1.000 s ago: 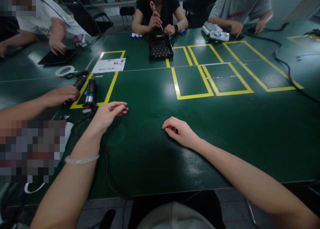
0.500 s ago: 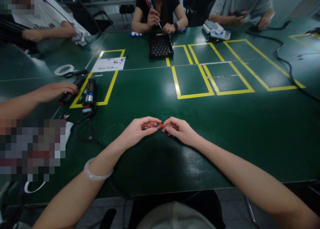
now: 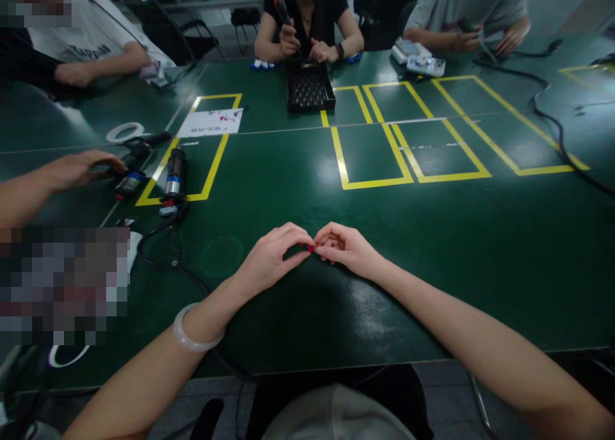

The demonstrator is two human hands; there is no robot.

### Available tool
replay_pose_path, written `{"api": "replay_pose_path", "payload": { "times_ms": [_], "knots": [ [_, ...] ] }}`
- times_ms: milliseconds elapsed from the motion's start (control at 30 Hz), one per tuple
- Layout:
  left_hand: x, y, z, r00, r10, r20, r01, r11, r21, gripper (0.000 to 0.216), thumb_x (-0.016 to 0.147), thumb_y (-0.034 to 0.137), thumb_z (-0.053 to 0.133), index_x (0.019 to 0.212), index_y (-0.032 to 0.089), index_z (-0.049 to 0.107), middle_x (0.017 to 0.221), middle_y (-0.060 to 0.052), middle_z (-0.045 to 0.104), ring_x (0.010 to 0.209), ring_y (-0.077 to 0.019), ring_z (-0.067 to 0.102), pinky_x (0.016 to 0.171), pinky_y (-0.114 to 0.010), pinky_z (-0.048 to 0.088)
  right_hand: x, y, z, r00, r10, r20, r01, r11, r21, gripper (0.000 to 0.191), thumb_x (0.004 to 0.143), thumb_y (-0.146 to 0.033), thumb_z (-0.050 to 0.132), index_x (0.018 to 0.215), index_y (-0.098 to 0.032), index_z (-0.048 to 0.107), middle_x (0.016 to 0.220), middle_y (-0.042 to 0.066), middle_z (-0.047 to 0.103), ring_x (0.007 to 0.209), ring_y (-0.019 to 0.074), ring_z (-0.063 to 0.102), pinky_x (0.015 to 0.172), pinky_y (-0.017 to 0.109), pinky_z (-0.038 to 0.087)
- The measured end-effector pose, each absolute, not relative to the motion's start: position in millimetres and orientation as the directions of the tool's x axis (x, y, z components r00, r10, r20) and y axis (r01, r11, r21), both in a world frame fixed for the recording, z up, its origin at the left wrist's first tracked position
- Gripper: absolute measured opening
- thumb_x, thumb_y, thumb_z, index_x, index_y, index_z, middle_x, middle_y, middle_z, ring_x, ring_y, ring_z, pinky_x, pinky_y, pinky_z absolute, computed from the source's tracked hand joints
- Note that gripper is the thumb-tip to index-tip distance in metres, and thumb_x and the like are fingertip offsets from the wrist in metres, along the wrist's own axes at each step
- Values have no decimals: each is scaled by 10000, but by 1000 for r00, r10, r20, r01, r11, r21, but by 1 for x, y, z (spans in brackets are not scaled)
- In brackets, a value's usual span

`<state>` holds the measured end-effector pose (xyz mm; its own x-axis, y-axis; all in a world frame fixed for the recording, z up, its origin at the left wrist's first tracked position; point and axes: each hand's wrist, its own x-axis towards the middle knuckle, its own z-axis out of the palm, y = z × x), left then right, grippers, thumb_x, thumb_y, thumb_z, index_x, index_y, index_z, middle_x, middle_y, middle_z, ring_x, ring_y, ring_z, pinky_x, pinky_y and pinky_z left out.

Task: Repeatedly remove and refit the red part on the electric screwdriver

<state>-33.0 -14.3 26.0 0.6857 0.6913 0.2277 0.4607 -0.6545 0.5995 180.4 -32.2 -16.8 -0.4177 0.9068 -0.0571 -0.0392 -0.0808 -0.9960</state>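
My left hand [image 3: 273, 257] and my right hand [image 3: 346, 249] meet fingertip to fingertip just above the green table [image 3: 432, 248], near its front edge. Both pinch one tiny red part [image 3: 311, 248] between thumb and forefinger; it is too small to name. A pale bangle [image 3: 192, 334] sits on my left wrist. Both forearms rest low over the table.
Two black cylindrical tools [image 3: 175, 171] with cables lie at the left by a yellow taped box, where another person's hand [image 3: 77, 169] grips one. A black tray [image 3: 310, 88] stands at the far side before a person holding a screwdriver. Yellow taped rectangles [image 3: 375, 152] mark the middle.
My left hand swung in from the left to meet my right hand, and both now pinch the red part together. The neighbour's hand drew one tool leftwards.
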Motion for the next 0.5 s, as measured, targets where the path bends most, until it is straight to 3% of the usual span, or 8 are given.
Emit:
{"api": "replay_pose_path", "payload": {
  "times_ms": [300, 500],
  "knots": [
    [-34, -12, 22, 673, 706, 221, 447, -626, 639, 125, 938, 264, 590, 1026, 179, 620, 979, -33, 647, 931, -150, 621, 836, -288, 491, 182, -37, -12, -369, 919, 137, 155, 206, -966, 181, 831, -195, 667, 994, -197, 588, 830, -8, 621, 664, 100, 566, 560, 216, 429],
    [-38, -9, 24, 642, 746, 176, 480, -570, 667, 286, 915, 347, 625, 1152, 190, 592, 1046, -39, 671, 947, -157, 651, 868, -290, 508, 183, -38, -10, -374, 915, 148, 230, 247, -941, 128, 854, -185, 643, 978, -183, 611, 809, -6, 617, 643, 98, 559, 575, 224, 438]
  ]
}}
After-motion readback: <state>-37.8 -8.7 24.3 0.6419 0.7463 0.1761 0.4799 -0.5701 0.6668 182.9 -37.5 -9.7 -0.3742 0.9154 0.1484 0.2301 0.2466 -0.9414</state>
